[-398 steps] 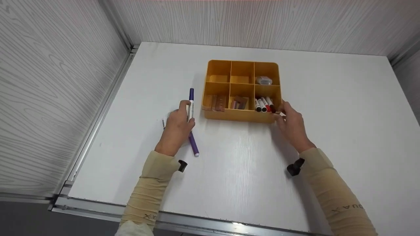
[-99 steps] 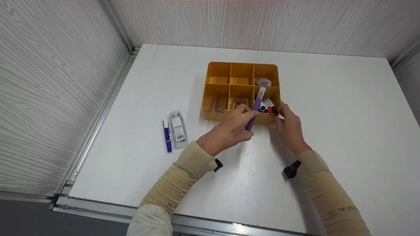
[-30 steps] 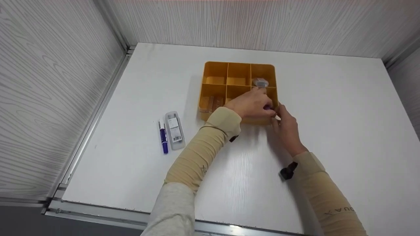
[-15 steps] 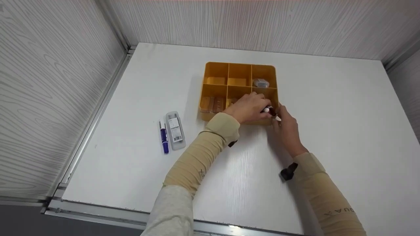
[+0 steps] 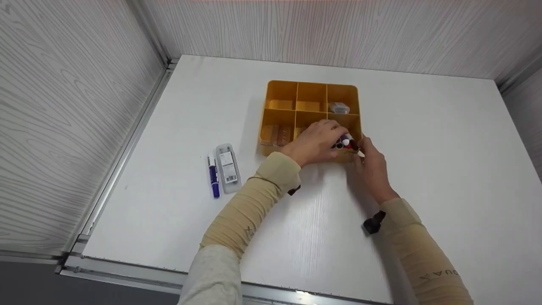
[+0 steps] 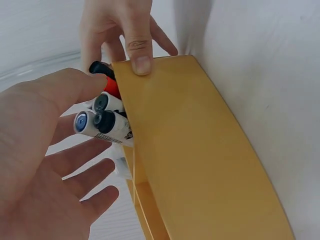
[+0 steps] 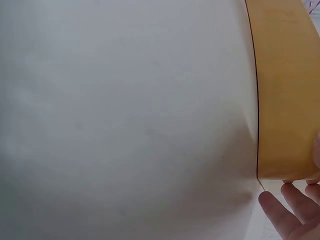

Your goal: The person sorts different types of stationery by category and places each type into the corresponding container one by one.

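My left hand (image 5: pixel 314 143) is over the front right compartment of an orange divided organizer box (image 5: pixel 271 150). In the left wrist view its fingers are spread and loosely bent, holding nothing, with the thumb tip beside the red-capped marker (image 6: pixel 111 88). Several markers (image 6: pixel 102 121) stand bundled in that compartment, ends poking above the rim; a purple one shows among them in the head view. My right hand (image 5: pixel 372 169) grips the box's front right corner, thumb on the front wall in the left wrist view. My left hand partly hides the front middle compartment.
Left of the box, a clear plastic case (image 5: pixel 228 167) with a white label lies beside a blue-purple marker (image 5: pixel 214 180). A small clear case (image 5: pixel 339 108) sits in the back right compartment. Brownish translucent pieces (image 5: pixel 279 135) lie in the front left one.
The purple marker, in my left hand about three seconds ago, has left it for the front right compartment. My left hand has since drawn back slightly and loosened. The right hand has kept its grip.
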{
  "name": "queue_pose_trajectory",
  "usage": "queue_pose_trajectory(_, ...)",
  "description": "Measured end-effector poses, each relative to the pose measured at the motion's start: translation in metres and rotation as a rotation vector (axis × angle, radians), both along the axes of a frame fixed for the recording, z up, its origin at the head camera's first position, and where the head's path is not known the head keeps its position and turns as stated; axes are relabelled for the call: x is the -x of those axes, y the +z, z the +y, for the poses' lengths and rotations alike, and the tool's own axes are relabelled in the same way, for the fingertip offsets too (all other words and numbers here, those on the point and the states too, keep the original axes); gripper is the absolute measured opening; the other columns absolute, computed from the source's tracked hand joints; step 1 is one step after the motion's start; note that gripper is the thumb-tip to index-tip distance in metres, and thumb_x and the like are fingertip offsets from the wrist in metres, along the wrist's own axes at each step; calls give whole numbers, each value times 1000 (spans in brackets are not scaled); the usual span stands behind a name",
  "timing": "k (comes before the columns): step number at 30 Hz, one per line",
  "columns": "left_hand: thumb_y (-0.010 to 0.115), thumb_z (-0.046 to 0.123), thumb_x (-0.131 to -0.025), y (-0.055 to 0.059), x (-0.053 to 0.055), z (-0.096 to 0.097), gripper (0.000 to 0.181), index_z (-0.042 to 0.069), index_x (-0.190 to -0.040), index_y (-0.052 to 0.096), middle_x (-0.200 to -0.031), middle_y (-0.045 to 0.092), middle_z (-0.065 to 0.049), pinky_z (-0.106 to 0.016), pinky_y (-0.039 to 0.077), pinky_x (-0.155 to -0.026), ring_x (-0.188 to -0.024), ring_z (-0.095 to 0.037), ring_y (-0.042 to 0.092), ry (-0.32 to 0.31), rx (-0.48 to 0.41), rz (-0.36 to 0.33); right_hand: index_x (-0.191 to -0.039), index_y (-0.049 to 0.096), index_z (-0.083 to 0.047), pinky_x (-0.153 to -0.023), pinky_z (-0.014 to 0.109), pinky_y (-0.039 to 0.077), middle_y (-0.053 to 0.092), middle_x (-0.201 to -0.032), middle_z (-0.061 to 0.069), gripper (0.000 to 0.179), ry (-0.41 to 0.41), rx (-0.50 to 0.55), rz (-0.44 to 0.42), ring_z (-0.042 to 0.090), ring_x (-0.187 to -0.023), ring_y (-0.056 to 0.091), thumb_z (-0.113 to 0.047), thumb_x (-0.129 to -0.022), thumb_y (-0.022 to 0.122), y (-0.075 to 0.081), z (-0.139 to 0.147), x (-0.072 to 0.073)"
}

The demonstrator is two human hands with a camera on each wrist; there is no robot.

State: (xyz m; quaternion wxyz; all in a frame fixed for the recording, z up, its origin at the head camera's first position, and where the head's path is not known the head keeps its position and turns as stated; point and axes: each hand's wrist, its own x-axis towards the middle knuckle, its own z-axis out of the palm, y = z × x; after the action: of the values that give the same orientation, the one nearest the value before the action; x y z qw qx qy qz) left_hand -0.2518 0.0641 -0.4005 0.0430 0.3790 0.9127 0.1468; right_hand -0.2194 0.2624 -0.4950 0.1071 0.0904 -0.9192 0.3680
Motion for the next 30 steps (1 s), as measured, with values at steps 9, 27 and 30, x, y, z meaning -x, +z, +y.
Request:
queue_pose_trajectory(9, 62, 17, -96, 16, -17, -21, 42, 7, -136, 54, -133, 56, -11, -31, 38, -113, -127, -25, 51, 16, -182, 87, -116, 47, -4, -96, 53, 51, 59, -135, 21, 20, -16, 16, -25, 37, -128, 56, 3, -98, 51, 0, -1, -1)
queue_pose_trajectory(27, 59, 15, -98, 25, -38, -100, 39, 8, -136, 52, -132, 55, -11, -28, 47, -102, -120, -24, 51, 239, -285, 151, -121, 45, -4, -104, 50, 46, 60, -133, 20, 26, -17, -10, -45, 34, -130, 54, 2, -98, 55, -2, -2, 3)
queue_pose_trajectory(30, 58, 11, -98, 24, -39, -114, 38, 7, -135, 52, -130, 55, -12, -29, 49, -98, -117, -26, 52, 286, -288, 180, -119, 45, -4, -102, 50, 48, 60, -131, 20, 23, -9, 1, -36, 34, -129, 55, 0, -99, 55, -2, -2, 3)
